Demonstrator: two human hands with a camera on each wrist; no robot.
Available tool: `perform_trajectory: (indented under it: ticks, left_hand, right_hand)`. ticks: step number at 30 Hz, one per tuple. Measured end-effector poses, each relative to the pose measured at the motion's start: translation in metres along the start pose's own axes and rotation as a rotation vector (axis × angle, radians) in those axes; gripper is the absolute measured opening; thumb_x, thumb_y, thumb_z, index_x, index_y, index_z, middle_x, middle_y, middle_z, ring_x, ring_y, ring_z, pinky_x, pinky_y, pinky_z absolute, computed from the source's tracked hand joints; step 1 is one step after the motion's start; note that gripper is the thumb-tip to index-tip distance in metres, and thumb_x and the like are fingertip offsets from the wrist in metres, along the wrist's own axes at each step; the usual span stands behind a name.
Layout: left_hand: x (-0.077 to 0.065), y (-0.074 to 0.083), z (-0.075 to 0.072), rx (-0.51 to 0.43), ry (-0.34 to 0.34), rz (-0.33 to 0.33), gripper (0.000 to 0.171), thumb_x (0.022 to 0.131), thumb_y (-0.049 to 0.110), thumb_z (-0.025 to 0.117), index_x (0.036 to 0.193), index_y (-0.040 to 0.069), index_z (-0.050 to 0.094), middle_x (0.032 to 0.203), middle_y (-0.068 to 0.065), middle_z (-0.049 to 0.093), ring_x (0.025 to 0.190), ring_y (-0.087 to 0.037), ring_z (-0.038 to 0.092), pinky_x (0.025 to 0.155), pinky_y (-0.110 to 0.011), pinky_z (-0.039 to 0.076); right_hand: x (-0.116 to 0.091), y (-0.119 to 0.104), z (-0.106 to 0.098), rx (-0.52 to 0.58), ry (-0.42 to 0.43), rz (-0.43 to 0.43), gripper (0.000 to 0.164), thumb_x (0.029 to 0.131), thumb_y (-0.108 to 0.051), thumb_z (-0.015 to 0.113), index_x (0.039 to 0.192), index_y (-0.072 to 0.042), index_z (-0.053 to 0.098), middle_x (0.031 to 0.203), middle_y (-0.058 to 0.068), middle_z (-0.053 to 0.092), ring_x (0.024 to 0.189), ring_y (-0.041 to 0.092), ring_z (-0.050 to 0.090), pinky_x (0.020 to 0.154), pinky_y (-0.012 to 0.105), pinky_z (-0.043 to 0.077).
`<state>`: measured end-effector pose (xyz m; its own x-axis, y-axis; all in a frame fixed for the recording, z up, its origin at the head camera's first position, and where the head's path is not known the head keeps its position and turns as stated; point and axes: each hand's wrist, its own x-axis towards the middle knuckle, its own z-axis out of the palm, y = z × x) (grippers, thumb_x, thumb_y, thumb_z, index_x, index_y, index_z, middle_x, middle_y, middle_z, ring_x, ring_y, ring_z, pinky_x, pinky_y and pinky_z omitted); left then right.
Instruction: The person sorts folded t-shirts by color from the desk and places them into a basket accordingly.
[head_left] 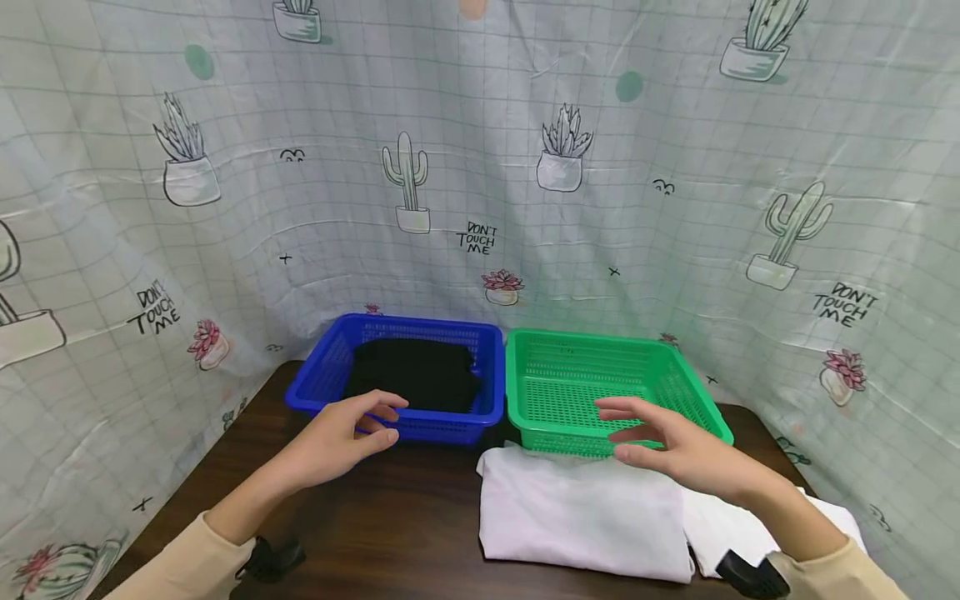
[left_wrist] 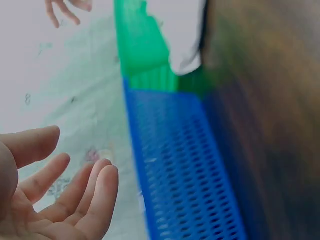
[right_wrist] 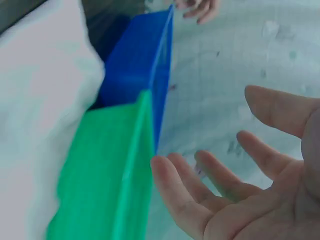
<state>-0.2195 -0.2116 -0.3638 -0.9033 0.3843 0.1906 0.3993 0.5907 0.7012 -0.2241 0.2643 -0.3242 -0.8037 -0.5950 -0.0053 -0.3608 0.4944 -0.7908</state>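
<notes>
My left hand (head_left: pixel 341 437) hovers near the front rim of a blue plastic basket (head_left: pixel 491 367), its fingers loosely bent around nothing. Folded black cloth (head_left: pixel 412 371) lies inside that basket. On the other side, my right hand (head_left: pixel 678 446) is raised by the front of a green basket (head_left: pixel 585 340), fingers apart and holding nothing. Below it a folded white cloth (head_left: pixel 577 517) lies on the table against the green basket's front. A second white cloth (head_left: pixel 723 533) lies to its right, partly hidden by the right forearm. Both palms show bare in the wrist views.
The two baskets stand side by side at the back of a dark wooden table (head_left: pixel 390 525). Behind and around them hangs a pale curtain (head_left: pixel 480 167) printed with cacti. Each wrist wears a black strap (head_left: pixel 270 560).
</notes>
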Motion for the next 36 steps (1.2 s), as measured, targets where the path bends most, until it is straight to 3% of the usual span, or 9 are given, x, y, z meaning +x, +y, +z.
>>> perform_trajectory:
  ticks: [6,11,16,19,26,32,36]
  left_hand:
    - [-0.008,-0.001,0.034,-0.151,-0.066,-0.056,0.045,0.105,0.027,0.071,0.148,0.021,0.059,0.131,-0.008,0.069,0.11,-0.022,0.07,0.088,-0.045,0.06]
    - [-0.009,-0.002,0.064,-0.373,-0.199,-0.123,0.056,0.105,0.025,0.07,0.156,0.016,0.049,0.143,-0.019,0.06,0.117,-0.03,0.07,0.095,-0.052,0.059]
    - [-0.004,0.0,0.082,-0.576,-0.282,-0.204,0.066,0.105,0.022,0.07,0.162,0.011,0.037,0.15,-0.029,0.05,0.123,-0.039,0.066,0.101,-0.05,0.058]
    - [0.003,0.0,0.091,-0.611,-0.303,-0.224,0.07,0.105,0.019,0.07,0.163,0.008,0.032,0.15,-0.032,0.048,0.123,-0.04,0.065,0.1,-0.051,0.058]
    - [0.022,-0.001,0.121,-0.676,-0.342,-0.264,0.075,0.103,0.009,0.07,0.163,0.001,0.026,0.144,-0.033,0.05,0.121,-0.039,0.065,0.097,-0.054,0.059]
    - [0.04,0.007,0.14,-0.722,-0.366,-0.318,0.077,0.102,0.009,0.069,0.163,0.0,0.023,0.137,-0.029,0.054,0.122,-0.039,0.065,0.099,-0.057,0.058]
    - [0.048,0.015,0.15,-0.712,-0.378,-0.334,0.08,0.101,0.009,0.07,0.164,0.0,0.021,0.136,-0.028,0.054,0.122,-0.036,0.064,0.099,-0.057,0.057]
  right_hand:
    - [-0.033,0.037,-0.006,0.053,0.037,0.088,0.061,0.109,-0.026,0.064,0.164,-0.02,0.039,0.161,0.023,0.042,0.128,0.004,0.062,0.099,0.028,0.056]
    - [-0.053,0.066,-0.007,0.094,0.021,0.191,0.069,0.109,-0.026,0.063,0.168,-0.01,0.028,0.161,0.033,0.036,0.127,0.022,0.065,0.094,0.033,0.06]
    - [-0.07,0.09,-0.009,0.168,0.009,0.316,0.075,0.111,-0.025,0.06,0.168,-0.002,0.018,0.154,0.039,0.037,0.13,0.044,0.061,0.094,0.049,0.06]
    - [-0.074,0.103,-0.006,0.225,-0.007,0.338,0.077,0.111,-0.023,0.059,0.167,0.0,0.011,0.148,0.041,0.037,0.128,0.045,0.06,0.093,0.054,0.06]
    - [-0.075,0.125,0.003,0.367,-0.037,0.363,0.083,0.112,-0.022,0.056,0.167,-0.002,-0.002,0.147,0.039,0.036,0.125,0.038,0.061,0.095,0.053,0.059]
    - [-0.071,0.131,0.006,0.41,-0.016,0.427,0.083,0.113,-0.029,0.055,0.168,-0.005,-0.002,0.153,0.043,0.034,0.131,0.045,0.058,0.098,0.054,0.058]
    - [-0.068,0.132,0.013,0.439,-0.025,0.424,0.082,0.113,-0.03,0.054,0.168,-0.005,-0.001,0.154,0.042,0.033,0.134,0.048,0.052,0.1,0.056,0.056]
